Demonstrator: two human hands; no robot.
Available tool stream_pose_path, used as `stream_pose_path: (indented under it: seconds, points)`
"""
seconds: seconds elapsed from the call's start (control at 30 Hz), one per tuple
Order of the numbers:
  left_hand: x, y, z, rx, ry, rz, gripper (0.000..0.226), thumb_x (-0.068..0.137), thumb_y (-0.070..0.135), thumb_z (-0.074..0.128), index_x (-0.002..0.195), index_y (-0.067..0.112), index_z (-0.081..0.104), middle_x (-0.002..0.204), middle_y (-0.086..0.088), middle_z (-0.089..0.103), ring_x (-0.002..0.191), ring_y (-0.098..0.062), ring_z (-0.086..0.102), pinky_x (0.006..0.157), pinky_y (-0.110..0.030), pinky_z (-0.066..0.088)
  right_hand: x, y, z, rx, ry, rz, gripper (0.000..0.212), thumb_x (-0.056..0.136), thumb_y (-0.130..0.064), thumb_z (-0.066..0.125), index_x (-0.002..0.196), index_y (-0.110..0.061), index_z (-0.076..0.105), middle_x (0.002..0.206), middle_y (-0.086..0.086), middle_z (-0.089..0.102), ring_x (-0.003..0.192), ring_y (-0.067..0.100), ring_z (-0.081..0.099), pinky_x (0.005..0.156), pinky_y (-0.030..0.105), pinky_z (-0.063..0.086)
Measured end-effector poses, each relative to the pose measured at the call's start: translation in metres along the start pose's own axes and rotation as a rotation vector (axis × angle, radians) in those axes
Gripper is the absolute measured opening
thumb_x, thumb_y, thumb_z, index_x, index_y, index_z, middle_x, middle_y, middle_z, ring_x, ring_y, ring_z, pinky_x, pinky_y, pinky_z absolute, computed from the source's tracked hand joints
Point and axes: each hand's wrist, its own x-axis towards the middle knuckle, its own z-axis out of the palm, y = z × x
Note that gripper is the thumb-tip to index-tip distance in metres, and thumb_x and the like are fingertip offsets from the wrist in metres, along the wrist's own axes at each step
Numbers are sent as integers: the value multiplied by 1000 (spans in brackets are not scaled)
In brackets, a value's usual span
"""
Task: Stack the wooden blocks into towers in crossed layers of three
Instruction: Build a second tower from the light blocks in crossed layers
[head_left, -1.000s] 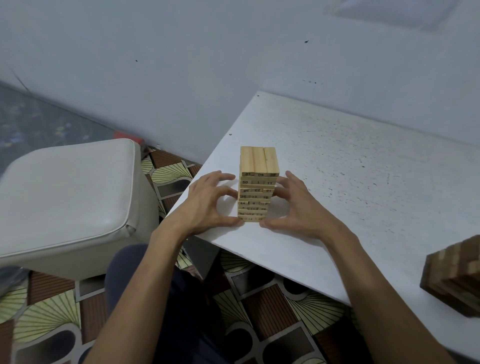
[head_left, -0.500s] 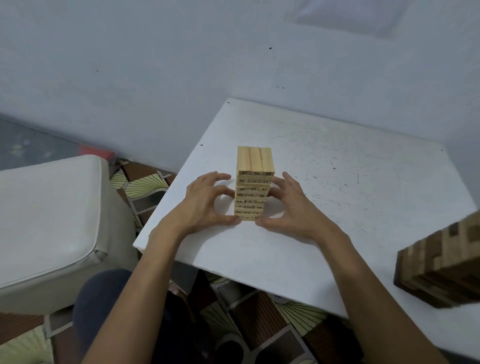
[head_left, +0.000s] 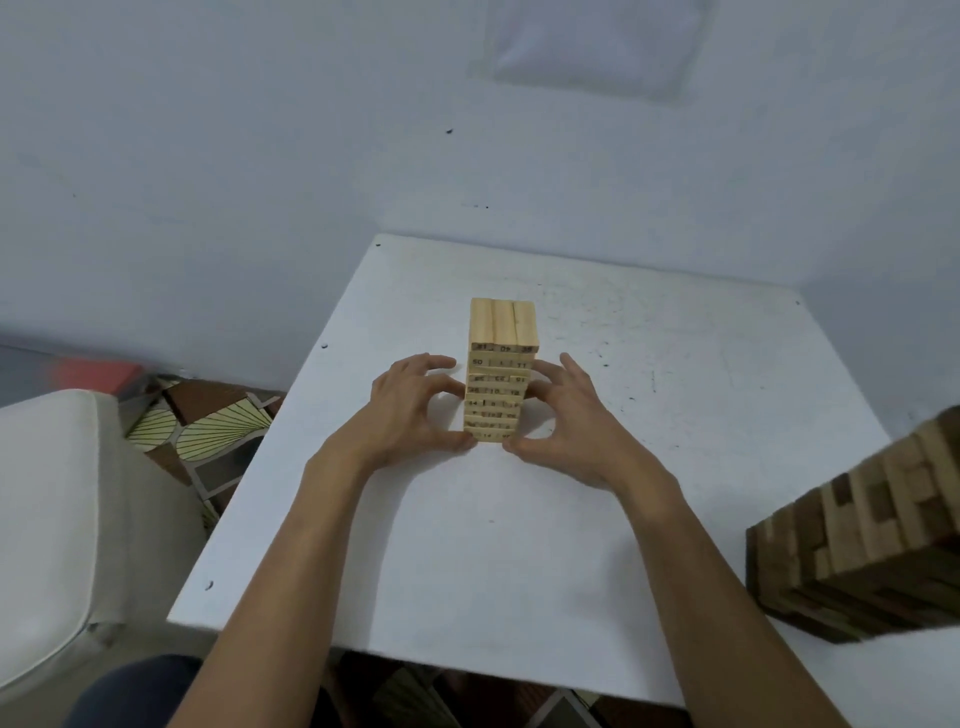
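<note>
**Operator:** Now, what is the step in hand?

**Technician:** Squaring, most likely. The pale block tower (head_left: 501, 374) stands upright near the middle of the white worktop (head_left: 675, 415), and its top layer of three is complete. The left hand (head_left: 410, 410) and right hand (head_left: 576, 421) cup it from opposite sides. The fingers (head_left: 545, 376) are curled narrow against the side faces, and the thumbs meet the base row at the near corners.

**Operator:** How should pressure be applied?

**Technician:** Equally from both sides, low first, then upward layer by layer. Some middle rows seem slightly out of line; press those flush with flat fingertips. Do not lift or twist, because loose crossed layers are likely to slide.

**Operator:** Any hazards nearby?

**Technician:** The dark block tower (head_left: 872, 535) sits at the right worktop edge, well apart from the hands. Mind the right forearm on withdrawal. Release both hands together, straight outward.
</note>
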Motion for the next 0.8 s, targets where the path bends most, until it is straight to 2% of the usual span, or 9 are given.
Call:
stream_pose_path:
  seconds: [0.2,0.33,0.5,0.63,0.8]
  points:
    - [33,7,2,17,-26,32,57,74,52,78,127,36,63,151,9,39,143,-15,26,116,-43,22,13,15,-12,3,40,47,61,78,-49,74,134,-38,54,162,-10,19,151,14,-9,121,46,9]
    - [52,12,3,-3,-43,33,67,63,62,64,125,37,64,148,10,42,141,-14,29,116,-46,24,23,26,-16,16,72,71,61,77,-49,72,135,-38,54,161,-10,22,152,15,-9,122,48,10]
    - [73,11,5,-5,-42,51,63,70,58,71,127,35,63,147,9,44,140,-15,31,115,-50,26,34,33,-22,18,105,99,60,78,-48,72,134,-34,55,161,-6,25,152,17,-7,123,49,9]
    - [83,15,4,-1,-40,35,67,67,61,66,128,32,63,148,7,43,140,-16,32,116,-49,26,42,34,-25,28,120,125,59,80,-46,73,134,-33,55,161,-6,25,152,18,-7,121,49,9]
    - [91,17,3,17,-15,48,54,80,46,77,129,29,62,149,4,44,140,-17,33,116,-47,25,48,34,-27,20,131,153,58,81,-45,71,135,-32,54,160,-4,28,152,19,-6,122,48,8]
